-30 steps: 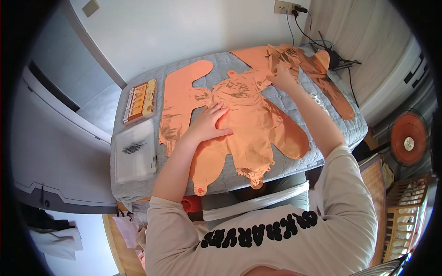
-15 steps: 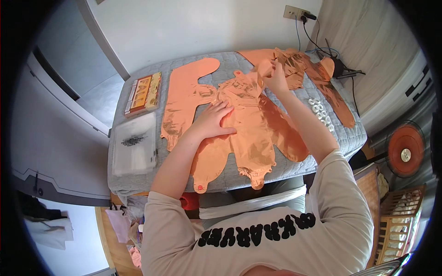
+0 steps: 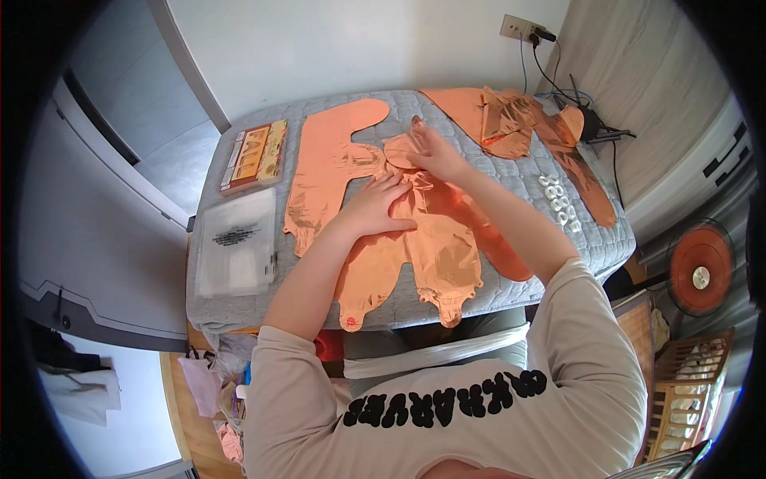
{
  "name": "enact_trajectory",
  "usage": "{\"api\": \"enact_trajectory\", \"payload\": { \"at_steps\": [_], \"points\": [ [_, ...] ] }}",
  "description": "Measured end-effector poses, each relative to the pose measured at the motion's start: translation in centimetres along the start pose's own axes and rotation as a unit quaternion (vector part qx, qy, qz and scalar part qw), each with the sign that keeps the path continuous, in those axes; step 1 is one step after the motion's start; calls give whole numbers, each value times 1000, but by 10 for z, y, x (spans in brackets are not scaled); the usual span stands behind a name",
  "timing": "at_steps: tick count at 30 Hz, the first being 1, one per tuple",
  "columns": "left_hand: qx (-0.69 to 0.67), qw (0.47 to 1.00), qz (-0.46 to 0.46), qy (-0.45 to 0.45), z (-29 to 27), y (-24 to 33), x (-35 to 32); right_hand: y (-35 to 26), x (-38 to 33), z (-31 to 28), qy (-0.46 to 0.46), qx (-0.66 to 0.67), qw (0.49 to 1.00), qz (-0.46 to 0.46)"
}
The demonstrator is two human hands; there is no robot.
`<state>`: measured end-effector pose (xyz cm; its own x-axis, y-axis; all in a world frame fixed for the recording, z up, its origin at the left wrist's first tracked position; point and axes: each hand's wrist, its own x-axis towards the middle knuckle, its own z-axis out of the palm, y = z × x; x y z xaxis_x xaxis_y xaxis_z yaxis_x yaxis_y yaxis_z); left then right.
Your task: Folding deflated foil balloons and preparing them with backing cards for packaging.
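A flat, copper-orange foil balloon lies across the front middle of the bed, its upper part folded over on itself. My left hand rests flat on it, thumb and fingers spread. At its far end my right hand is closed on a flap of the foil, partly hiding the edge it grips. Left of my hands is a second flat foil balloon, its inner arm reaching close to the first. More crumpled foil balloons lie at the back right.
On the bed's left are a yellow-red box and a clear plastic case. White ring-shaped rolls lie right. A black router with cables sits behind the right corner, and a fan stands right of the bed.
My right hand has drawn the balloon's far right part leftward and toward me, folding it over. My left hand has stayed pressed in nearly the same spot.
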<state>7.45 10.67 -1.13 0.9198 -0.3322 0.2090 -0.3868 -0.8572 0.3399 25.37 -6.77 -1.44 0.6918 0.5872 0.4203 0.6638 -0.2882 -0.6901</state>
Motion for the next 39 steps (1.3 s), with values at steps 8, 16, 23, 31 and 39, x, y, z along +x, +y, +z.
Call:
{"api": "enact_trajectory", "payload": {
  "at_steps": [8,16,23,31,39],
  "points": [
    [-18,1000,-8,-9,1,-4,-3,-8,-67,-132,-130,-271,935,187],
    [-20,999,-11,-22,-1,-3,-3,-54,-173,-190,-274,-101,874,387],
    [-13,1000,-11,-14,0,-5,-5,-71,-173,-162,-172,278,881,341],
    [-1,1000,-20,-5,0,4,-2,-80,-138,-113,-381,232,858,255],
    [-7,1000,-19,-4,3,-5,-3,-63,-114,-95,-236,45,954,179]
  ]
}}
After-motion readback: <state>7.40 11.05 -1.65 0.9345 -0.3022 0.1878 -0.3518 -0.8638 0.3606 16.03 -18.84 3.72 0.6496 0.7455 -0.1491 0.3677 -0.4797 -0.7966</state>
